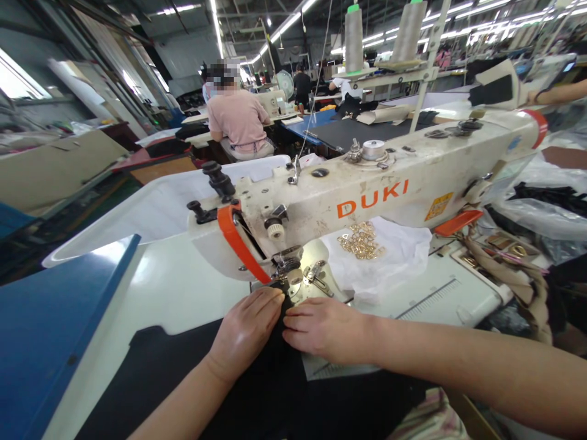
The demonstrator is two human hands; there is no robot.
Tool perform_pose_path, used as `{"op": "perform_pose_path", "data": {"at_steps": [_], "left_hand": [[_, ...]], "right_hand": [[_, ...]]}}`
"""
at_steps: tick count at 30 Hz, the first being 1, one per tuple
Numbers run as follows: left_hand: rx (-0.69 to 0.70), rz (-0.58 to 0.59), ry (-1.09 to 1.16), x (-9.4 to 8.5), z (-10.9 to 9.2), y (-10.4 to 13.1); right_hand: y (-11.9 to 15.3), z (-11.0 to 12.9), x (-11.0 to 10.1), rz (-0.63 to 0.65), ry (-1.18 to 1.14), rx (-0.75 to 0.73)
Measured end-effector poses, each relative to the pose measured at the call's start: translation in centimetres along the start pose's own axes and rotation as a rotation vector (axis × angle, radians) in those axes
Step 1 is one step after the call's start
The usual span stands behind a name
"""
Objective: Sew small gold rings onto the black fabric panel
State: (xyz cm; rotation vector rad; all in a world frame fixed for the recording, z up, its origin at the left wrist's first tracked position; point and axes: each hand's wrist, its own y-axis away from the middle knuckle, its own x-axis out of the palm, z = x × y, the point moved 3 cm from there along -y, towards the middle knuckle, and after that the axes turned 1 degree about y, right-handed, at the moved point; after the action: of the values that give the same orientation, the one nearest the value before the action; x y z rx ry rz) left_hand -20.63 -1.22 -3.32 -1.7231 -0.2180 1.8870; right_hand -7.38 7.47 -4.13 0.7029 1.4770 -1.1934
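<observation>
The left hand (250, 324) lies flattened on the black fabric (183, 373), fingertips together near the needle area; the right hand (328, 330) pinches the fabric's edge with bent fingers. The fabric runs under both hands, from the head of the sewing machine (321, 195) toward the near edge. Behind the right hand, gold-colored metal rings (362, 240) sit on white paper (398, 256). The machine's arm stands between the hands and a white bin (160, 201); a blue panel (59, 330) is at left.

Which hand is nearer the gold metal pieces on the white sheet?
Right. The right hand is on the wearer's side of the gold metal pieces, a bit to their left; the left hand is farther left, on the black material.
</observation>
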Motion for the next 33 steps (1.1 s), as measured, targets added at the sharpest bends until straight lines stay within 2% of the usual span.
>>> {"op": "perform_pose_path", "data": {"at_steps": [21, 28, 33], "left_hand": [[-0.025, 0.002, 0.033, 0.14, -0.02, -0.20], [-0.066, 0.013, 0.073, 0.22, -0.08, -0.16], [-0.108, 0.012, 0.085, 0.15, -0.22, -0.21]], "right_hand": [[0.06, 0.11, 0.19, -0.011, 0.011, 0.013], [-0.47, -0.48, 0.11, -0.031, 0.114, 0.153], [-0.77, -0.81, 0.49, -0.029, 0.184, 0.188]]}}
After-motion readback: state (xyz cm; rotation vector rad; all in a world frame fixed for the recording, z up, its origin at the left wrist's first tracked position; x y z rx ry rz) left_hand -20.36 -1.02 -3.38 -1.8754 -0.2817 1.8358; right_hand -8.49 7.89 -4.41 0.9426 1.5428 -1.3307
